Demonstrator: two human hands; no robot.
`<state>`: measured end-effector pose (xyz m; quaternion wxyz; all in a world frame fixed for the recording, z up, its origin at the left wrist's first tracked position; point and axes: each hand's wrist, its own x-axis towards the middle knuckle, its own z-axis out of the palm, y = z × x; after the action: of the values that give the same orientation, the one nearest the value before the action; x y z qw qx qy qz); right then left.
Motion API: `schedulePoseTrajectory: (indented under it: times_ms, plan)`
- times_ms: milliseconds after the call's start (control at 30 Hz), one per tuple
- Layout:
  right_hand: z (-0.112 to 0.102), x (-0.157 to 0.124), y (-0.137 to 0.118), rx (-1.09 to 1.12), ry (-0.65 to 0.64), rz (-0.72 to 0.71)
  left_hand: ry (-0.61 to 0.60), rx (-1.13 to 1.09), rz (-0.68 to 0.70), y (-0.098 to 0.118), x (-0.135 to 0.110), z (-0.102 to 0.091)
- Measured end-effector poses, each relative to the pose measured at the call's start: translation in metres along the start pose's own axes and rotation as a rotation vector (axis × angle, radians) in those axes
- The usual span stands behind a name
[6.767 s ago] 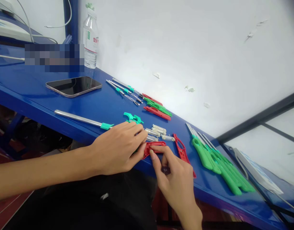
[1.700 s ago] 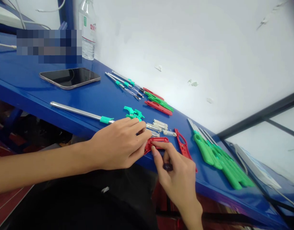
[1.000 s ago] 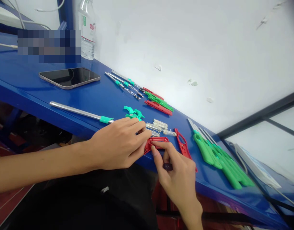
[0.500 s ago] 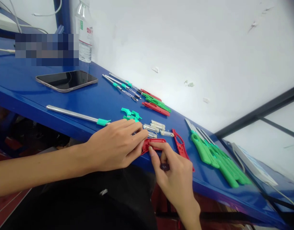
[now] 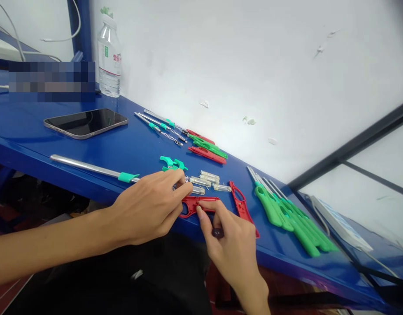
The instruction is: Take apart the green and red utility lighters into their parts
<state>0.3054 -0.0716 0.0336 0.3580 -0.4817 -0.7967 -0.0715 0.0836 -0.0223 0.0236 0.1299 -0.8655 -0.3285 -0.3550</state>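
Observation:
A red plastic lighter half-shell (image 5: 190,206) lies at the table's front edge, its hollow inside facing up. My left hand (image 5: 152,205) is closed at its left end, the fingertips gripping it there. My right hand (image 5: 230,236) pinches thumb and forefinger together over the shell's middle; what sits between the tips is too small to make out. A dark rounded object (image 5: 217,232) is held in its curled fingers, mostly hidden. Left of my left hand lies a metal lighter tube (image 5: 85,165) with a green collar (image 5: 128,177). Clear fuel cartridges (image 5: 200,181) lie just behind the shell.
Another red half-shell (image 5: 242,205) lies to the right, before several green lighters (image 5: 293,218). Green plastic pieces (image 5: 171,163), wired metal tubes (image 5: 158,127) and red and green shells (image 5: 208,154) lie farther back. A phone (image 5: 86,124), a water bottle (image 5: 109,61) and a power strip (image 5: 341,221) also stand around.
The view has shifted slightly, so everything sits a little lower and farther left. More of the red half-shell shows between my hands; both keep about the same hold.

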Motion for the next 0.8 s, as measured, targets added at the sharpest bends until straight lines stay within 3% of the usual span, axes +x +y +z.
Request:
schedulePoseTrajectory:
  times_ms: [800]
  plan:
    - [0.002, 0.001, -0.001, -0.054, 0.014, 0.037, -0.064, -0.179, -0.180, -0.015, 0.002, 0.000]
